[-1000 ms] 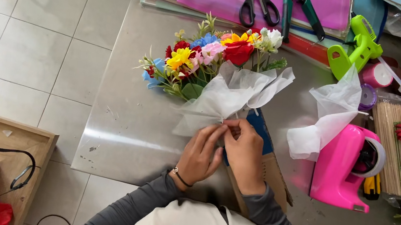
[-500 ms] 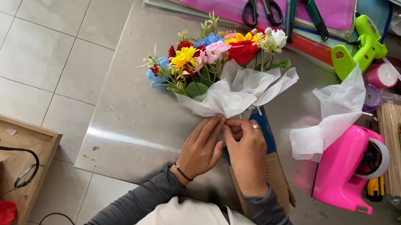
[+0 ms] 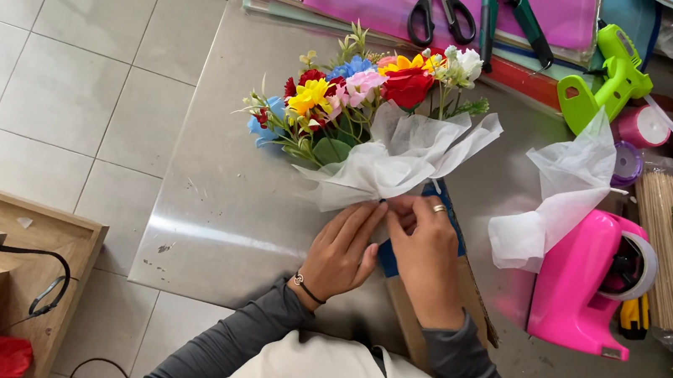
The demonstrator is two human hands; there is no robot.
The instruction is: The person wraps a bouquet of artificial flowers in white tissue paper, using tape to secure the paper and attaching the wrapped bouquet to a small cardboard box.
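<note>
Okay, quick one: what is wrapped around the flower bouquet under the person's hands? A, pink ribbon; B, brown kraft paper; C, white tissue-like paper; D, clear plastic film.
C: white crinkled wrapping fans out around the bouquet, gathered where the left hand and right hand pinch it.

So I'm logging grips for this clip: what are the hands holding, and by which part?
Both the left hand and the right hand pinch the bouquet at the gathered neck of its white wrapping, just below the flowers.
</note>
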